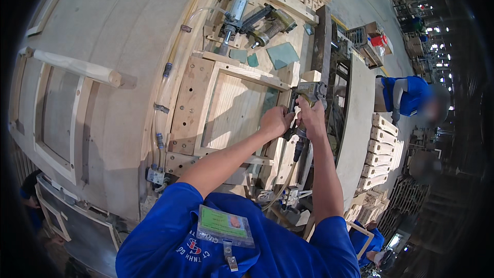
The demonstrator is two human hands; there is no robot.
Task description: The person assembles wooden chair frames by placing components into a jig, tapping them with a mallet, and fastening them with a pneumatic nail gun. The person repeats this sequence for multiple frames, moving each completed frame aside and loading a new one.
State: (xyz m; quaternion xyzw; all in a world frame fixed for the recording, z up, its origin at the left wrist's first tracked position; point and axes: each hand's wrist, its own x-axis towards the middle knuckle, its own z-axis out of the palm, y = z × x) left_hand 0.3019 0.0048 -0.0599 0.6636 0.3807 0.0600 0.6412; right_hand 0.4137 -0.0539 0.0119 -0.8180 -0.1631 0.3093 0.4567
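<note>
My right hand (pixel 312 118) is wrapped round the handle of a nail gun (pixel 311 91), with an air hose fitting (pixel 298 149) hanging below. Close beside it, my left hand (pixel 276 122) is closed, its fingertips against the gun's dark magazine; what they pinch is hidden. Both hands are over the right side of a rectangular light wood frame (pixel 208 110), which lies in a wooden jig (pixel 186 90) with metal studs along its left.
Beyond the frame lie another nail gun (pixel 275 27), an air cylinder (pixel 239 2) and green pads (pixel 282 55). An air hose (pixel 163 98) runs along the jig's left. Assembled wooden frames (pixel 77 118) stand at left. Stacked wood parts (pixel 381 146) and a co-worker in blue (pixel 409 95) are at right.
</note>
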